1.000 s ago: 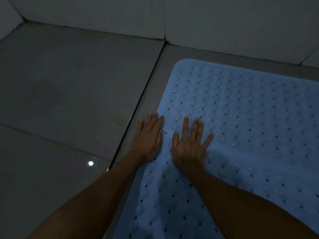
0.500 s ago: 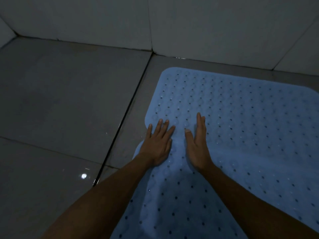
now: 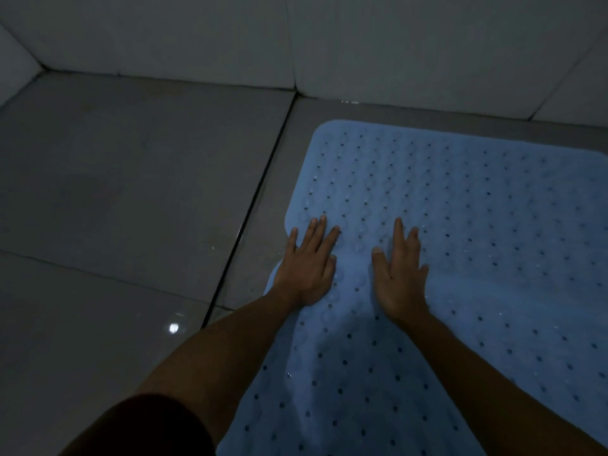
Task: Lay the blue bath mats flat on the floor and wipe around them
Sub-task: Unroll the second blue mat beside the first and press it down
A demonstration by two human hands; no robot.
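A light blue bath mat (image 3: 477, 225) with rows of small holes lies on the grey tiled floor, reaching from the far wall down to the bottom edge of the view. My left hand (image 3: 307, 264) presses flat on the mat's left edge, fingers straight. A hand's width to its right, my right hand (image 3: 399, 274) lies flat on the mat with fingers straight. The mat's left edge bends inward just beside my left wrist.
Grey floor tiles (image 3: 131, 192) with dark grout lines fill the left half. A white tiled wall (image 3: 362, 44) runs across the back, close to the mat's far edge. A bright light spot (image 3: 173, 328) reflects on the wet-looking floor near my left forearm.
Both hands have slid forward along the mat and moved apart. The right hand's fingers have spread a little.
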